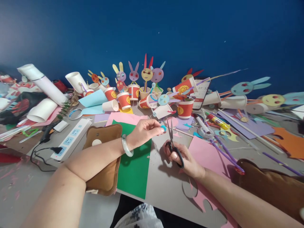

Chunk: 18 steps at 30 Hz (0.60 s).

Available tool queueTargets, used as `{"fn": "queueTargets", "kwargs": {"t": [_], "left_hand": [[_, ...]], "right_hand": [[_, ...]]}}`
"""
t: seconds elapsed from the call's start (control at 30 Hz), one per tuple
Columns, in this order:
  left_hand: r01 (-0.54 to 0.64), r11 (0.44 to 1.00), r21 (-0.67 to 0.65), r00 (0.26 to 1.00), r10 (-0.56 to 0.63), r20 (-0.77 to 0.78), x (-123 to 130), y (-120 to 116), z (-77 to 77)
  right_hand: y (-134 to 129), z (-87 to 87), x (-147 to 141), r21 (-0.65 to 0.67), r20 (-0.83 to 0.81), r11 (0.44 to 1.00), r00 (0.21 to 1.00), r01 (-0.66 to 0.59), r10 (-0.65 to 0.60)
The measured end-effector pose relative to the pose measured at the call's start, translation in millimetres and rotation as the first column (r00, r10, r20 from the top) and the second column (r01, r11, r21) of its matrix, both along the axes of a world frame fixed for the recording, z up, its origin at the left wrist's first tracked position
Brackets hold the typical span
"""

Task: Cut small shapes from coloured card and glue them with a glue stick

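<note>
Between thumb and fingertips, my left hand (145, 132) pinches a small blue paper piece (163, 128) above the green paper (136, 171). A pale bangle (127, 146) is on that wrist. My right hand (184, 158) is wrapped round the black handles of the scissors (171, 136), whose blades point up and stand slightly apart just right of the blue piece. Pink paper (206, 152) lies beneath and beyond my right hand, with cut pink scraps (201, 201) near the table's front edge.
Paper cups (185, 107) with rabbit-faced figures (147, 74) line the back by the blue wall. A power strip (71, 139) and brown cushion (102, 171) lie left; another brown cushion (268, 186) is right. A phone (201, 91) leans at the back.
</note>
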<state>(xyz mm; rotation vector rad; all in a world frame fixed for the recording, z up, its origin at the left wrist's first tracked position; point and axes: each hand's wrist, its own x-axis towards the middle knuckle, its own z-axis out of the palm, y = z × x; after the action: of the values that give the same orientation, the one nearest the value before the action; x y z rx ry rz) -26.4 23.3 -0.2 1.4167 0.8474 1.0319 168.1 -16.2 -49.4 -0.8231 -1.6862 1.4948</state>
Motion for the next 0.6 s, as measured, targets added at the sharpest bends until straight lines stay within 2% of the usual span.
{"fn": "queueTargets", "kwargs": {"t": [0.27,0.6], "left_hand": [[0.035,0.999,-0.015,0.998,-0.034,0.044,0.5,-1.3,1.1],[0.074,0.997,0.033,0.995,-0.076,0.069,0.7,-0.3,-0.7]], "right_hand": [[-1.3,2.2,1.0,0.011,0.052,0.999,0.997,-0.053,0.053],[-2.5,0.8,0.0,0.016,0.053,0.999,0.997,-0.048,0.047]]}}
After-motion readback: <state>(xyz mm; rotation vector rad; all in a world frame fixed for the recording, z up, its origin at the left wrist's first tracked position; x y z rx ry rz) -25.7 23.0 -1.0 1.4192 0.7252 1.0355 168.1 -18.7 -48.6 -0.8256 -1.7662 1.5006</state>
